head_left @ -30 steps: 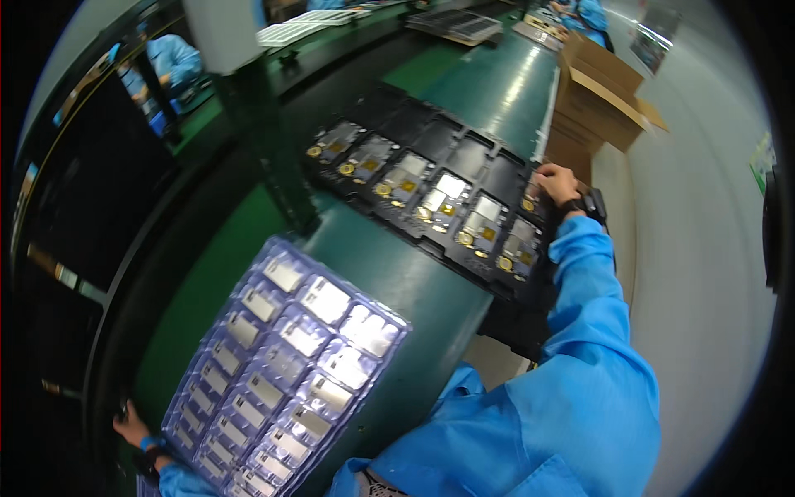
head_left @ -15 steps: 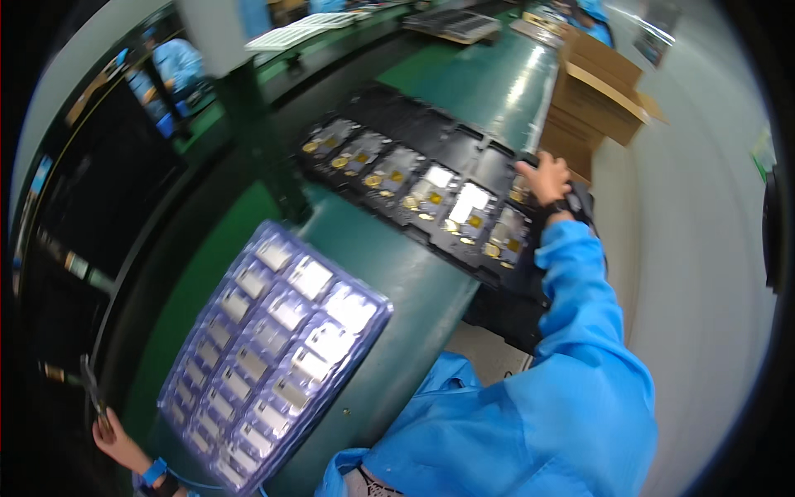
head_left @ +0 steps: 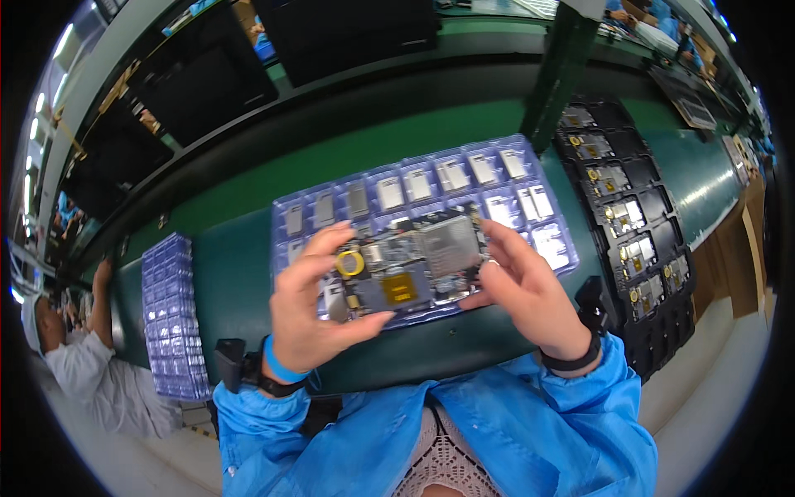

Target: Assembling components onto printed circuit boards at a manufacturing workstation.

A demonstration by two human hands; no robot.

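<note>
Above the clear bluish plastic tray, a circuit board [head_left: 405, 263] is held up between my two hands. It is dark, with silver metal shields, a yellow ring near its left end and a gold-coloured patch low in its middle. My left hand [head_left: 308, 302] grips the left end, thumb at the lower edge and fingers at the upper. At the right end, my right hand [head_left: 523, 283] pinches the edge between thumb and fingers. Behind the board, the plastic tray [head_left: 489, 199] holds rows of silver rectangular metal pieces in its pockets; the board and hands hide part of it.
A black tray [head_left: 629, 157] with more circuit boards lies to the right. Stacked plastic trays [head_left: 174, 319] stand at the left of the green bench [head_left: 240, 282]. A green post [head_left: 563, 74] rises behind; a cardboard box [head_left: 749, 224] is far right. Another person [head_left: 108, 373] sits at left.
My right hand has left the black tray and my left hand no longer shows the tweezers. Both now hold a circuit board over the plastic tray. The view has turned left.
</note>
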